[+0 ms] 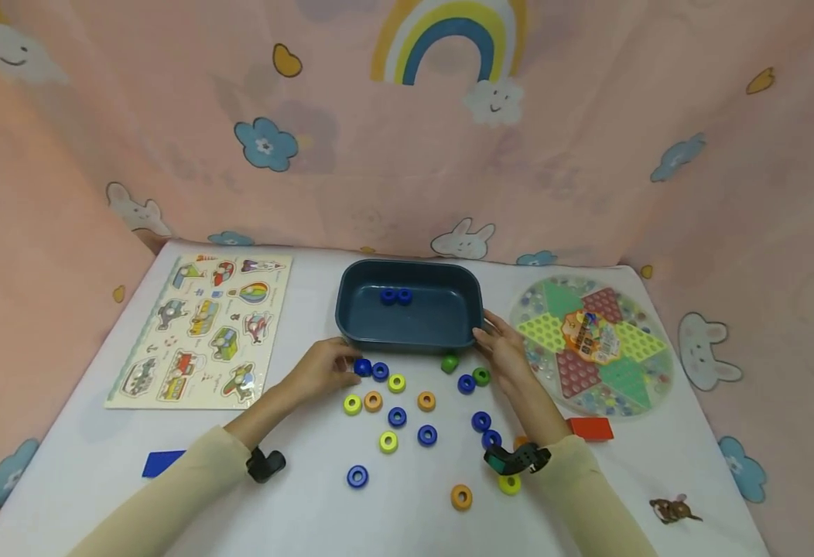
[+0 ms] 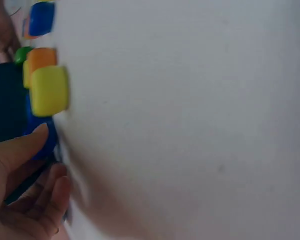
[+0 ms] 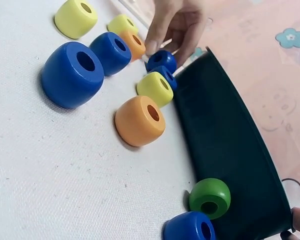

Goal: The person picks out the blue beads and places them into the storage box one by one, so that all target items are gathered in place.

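My left hand (image 1: 323, 369) is at the front left of the dark blue tray (image 1: 407, 338). Its thumb and fingers pinch a blue bead (image 1: 362, 367), tilted on the white tabletop beside another blue bead (image 1: 380, 372). From the right wrist view, the pinched bead shows its hole below the left fingertips. My right hand (image 1: 507, 357) holds the tray's front right corner, with only its fingertips showing at the right wrist view's lower edge. Two blue beads (image 1: 396, 295) lie inside the tray. A green bead (image 3: 210, 198) sits against its front wall.
Loose blue, yellow, orange and green beads are scattered before the tray, among them an orange bead (image 1: 461, 497). A picture puzzle board (image 1: 201, 333) lies left, a round game board (image 1: 591, 346) right. Red (image 1: 591, 428) and blue blocks (image 1: 163, 463) lie near the forearms.
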The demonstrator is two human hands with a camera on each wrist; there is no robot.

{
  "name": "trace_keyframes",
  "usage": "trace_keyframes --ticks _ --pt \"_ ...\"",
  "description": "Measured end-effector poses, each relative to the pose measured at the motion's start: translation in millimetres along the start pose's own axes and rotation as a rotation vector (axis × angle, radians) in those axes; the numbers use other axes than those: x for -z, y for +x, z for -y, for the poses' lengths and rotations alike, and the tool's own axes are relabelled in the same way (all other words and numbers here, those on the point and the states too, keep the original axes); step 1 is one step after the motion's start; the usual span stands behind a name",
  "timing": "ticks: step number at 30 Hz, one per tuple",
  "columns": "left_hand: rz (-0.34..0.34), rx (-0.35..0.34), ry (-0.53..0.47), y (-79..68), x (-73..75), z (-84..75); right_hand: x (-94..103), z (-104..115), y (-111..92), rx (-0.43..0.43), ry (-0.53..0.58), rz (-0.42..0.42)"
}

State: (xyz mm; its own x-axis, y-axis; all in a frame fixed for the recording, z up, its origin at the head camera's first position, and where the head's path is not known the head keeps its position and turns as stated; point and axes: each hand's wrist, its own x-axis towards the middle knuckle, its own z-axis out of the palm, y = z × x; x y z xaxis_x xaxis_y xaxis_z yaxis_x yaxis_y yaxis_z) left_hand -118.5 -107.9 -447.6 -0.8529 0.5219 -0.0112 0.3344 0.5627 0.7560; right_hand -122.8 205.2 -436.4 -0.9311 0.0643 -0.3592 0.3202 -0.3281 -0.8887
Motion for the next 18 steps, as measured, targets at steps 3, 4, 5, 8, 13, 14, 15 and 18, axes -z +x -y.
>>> trace_keyframes --ticks 3,4,5,8,13,14,15,18 --pt "-0.026 -0.018 0.010 3.7 -8.3 -0.5 -0.7 0.7 -0.2 -0.004 -0.006 0.003" --pt "-0.031 -0.017 0.001 3.3 -8.7 -1.9 -1.2 0.4 -0.1 -0.004 -0.006 0.004" --pt "-0.035 -0.015 -0.012 3.0 -8.3 -4.0 -1.5 0.1 0.2 -0.004 -0.008 0.004" --pt "-0.046 -0.014 -0.056 2.9 -2.7 -13.3 -1.8 -0.9 1.0 -0.004 -0.010 -0.003" --pt "-0.034 -0.020 -0.151 12.7 12.9 -40.4 -1.3 -2.8 2.7 -0.001 -0.025 -0.016" --pt "-0.035 -0.021 -0.166 17.2 15.7 -45.7 -1.3 -3.0 2.8 -0.001 -0.028 -0.016" --pt "-0.039 -0.019 -0.180 23.0 18.3 -50.5 -1.5 -3.1 2.6 0.002 -0.035 -0.017" --pt "-0.036 -0.017 -0.221 48.3 24.2 -58.6 -2.1 -3.6 1.6 0.004 -0.047 -0.020"
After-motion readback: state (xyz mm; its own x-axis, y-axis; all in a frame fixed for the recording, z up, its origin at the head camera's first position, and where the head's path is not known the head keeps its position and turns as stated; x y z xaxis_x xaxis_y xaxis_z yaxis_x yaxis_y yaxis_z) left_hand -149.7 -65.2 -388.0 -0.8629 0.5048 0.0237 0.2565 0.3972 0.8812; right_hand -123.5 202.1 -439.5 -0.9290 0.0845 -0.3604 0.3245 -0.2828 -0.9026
